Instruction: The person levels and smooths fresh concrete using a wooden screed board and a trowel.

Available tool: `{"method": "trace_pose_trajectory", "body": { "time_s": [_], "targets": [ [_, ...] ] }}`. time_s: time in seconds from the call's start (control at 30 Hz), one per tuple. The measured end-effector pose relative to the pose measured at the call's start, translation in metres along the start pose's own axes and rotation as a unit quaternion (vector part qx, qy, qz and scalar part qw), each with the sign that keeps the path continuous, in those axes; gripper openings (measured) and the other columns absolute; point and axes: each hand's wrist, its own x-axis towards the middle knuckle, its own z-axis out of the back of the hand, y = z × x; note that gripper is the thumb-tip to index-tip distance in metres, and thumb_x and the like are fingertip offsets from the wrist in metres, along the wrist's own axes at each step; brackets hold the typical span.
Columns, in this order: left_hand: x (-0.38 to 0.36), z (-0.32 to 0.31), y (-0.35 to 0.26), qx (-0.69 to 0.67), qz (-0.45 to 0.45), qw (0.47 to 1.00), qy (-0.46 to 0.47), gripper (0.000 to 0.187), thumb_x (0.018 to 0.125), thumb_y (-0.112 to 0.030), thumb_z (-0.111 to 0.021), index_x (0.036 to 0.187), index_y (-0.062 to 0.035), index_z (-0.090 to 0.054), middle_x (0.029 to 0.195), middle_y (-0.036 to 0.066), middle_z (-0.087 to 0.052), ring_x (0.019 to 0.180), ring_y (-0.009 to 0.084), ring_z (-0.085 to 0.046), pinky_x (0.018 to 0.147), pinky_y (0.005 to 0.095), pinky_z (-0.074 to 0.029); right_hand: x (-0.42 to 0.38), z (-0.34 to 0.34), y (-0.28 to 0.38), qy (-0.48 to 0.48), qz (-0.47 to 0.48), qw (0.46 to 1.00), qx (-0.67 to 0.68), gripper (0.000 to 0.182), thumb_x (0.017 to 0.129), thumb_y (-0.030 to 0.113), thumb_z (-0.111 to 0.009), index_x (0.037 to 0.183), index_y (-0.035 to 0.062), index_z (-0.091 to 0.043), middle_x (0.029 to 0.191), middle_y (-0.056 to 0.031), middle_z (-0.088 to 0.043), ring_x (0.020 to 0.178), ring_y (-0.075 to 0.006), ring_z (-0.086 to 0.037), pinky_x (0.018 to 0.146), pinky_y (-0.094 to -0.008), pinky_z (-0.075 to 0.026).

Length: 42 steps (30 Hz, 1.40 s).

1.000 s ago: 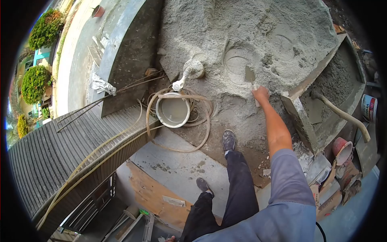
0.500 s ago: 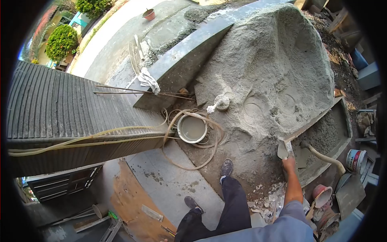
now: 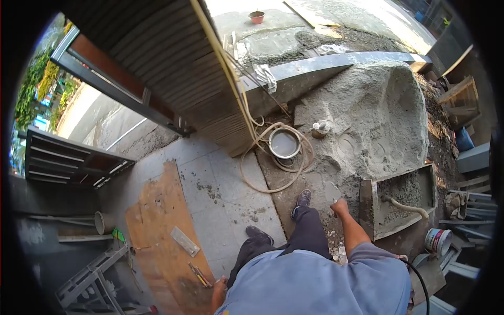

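Observation:
My right hand (image 3: 340, 206) is closed around the handle of a pointing trowel (image 3: 332, 192), whose blade points away from me over the ground. To its right stands a mixing trough (image 3: 369, 212) with grey mortar inside and a curved handle (image 3: 405, 206) sticking out over its side. Beyond it rises a large heap of grey sand or cement mix (image 3: 357, 115). My left hand (image 3: 219, 286) hangs low near my side, beside several thin sticks or tools (image 3: 199, 275). Its fingers are too small and partly hidden to read.
A round bucket (image 3: 299, 147) of grey liquid stands amid a coiled hose (image 3: 255, 185). Behind it is a low concrete beam (image 3: 315, 65). Pale tiles (image 3: 210, 173) and a brown board (image 3: 157, 210) cover the floor at left. A paint pail (image 3: 438, 240) lies at right.
My view has swung left and down. My right hand has drawn the trowel away from the trough's edge, to its left. More of my left hand now shows.

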Motion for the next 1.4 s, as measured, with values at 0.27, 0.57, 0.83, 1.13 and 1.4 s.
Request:
{"method": "trace_pose_trajectory", "body": {
  "time_s": [0.27,0.57,0.83,1.13,1.4],
  "targets": [
    [0.007,0.045,0.06,-0.224,-0.025,0.969,-0.098,0.035,0.094,-0.046,-0.063,0.101,-0.0118,-0.062,0.088,0.0,-0.06,0.084,0.0162,-0.059,0.078,0.0463,-0.051,-0.088,-0.048,0.133,0.102,0.043,0.994,0.012,0.015,0.077,0.005,-0.07,0.078,-0.0085,-0.063,0.065,-0.017,-0.062,0.052,-0.0299,-0.064,0.046,-0.0425,-0.052],
    [0.076,0.119,-0.017,-0.23,-0.044,0.964,-0.131,0.038,0.093,-0.047,-0.065,0.099,-0.0093,-0.064,0.088,0.001,-0.061,0.081,0.0139,-0.057,0.068,0.0355,-0.049,-0.166,-0.13,0.319,0.194,0.125,0.965,-0.123,0.02,0.079,0.011,-0.07,0.078,-0.0076,-0.061,0.065,-0.0172,-0.061,0.05,-0.0278,-0.061,0.044,-0.042,-0.051],
    [0.107,0.198,-0.081,-0.351,0.011,0.925,-0.146,0.047,0.095,-0.049,-0.063,0.114,-0.0061,-0.063,0.101,0.006,-0.064,0.097,0.0205,-0.061,0.082,0.0448,-0.053,-0.142,-0.227,0.52,0.201,0.224,0.934,-0.191,0.026,0.076,0.016,-0.07,0.071,-0.0092,-0.066,0.066,-0.0183,-0.067,0.056,-0.0268,-0.069,0.051,-0.044,-0.055],
    [0.12,0.246,-0.155,-0.433,0.136,0.884,-0.11,0.05,0.097,-0.046,-0.061,0.122,-0.0029,-0.06,0.112,0.011,-0.066,0.102,0.0259,-0.063,0.083,0.0499,-0.052,-0.218,-0.302,0.864,0.209,0.315,0.904,-0.202,0.023,0.078,0.013,-0.072,0.082,-0.0086,-0.065,0.068,-0.0156,-0.063,0.053,-0.0269,-0.063,0.046,-0.0431,-0.051],
    [0.269,0.456,-0.233,-0.358,0.094,0.919,-0.135,0.046,0.096,-0.047,-0.062,0.114,-0.0045,-0.065,0.099,0.007,-0.069,0.089,0.0223,-0.065,0.074,0.0469,-0.051,-0.283,-0.384,1.035,0.205,0.299,0.924,-0.124,0.023,0.079,0.015,-0.072,0.084,-0.0068,-0.065,0.067,-0.0141,-0.063,0.051,-0.0247,-0.063,0.045,-0.04,-0.051]
  ]
}}
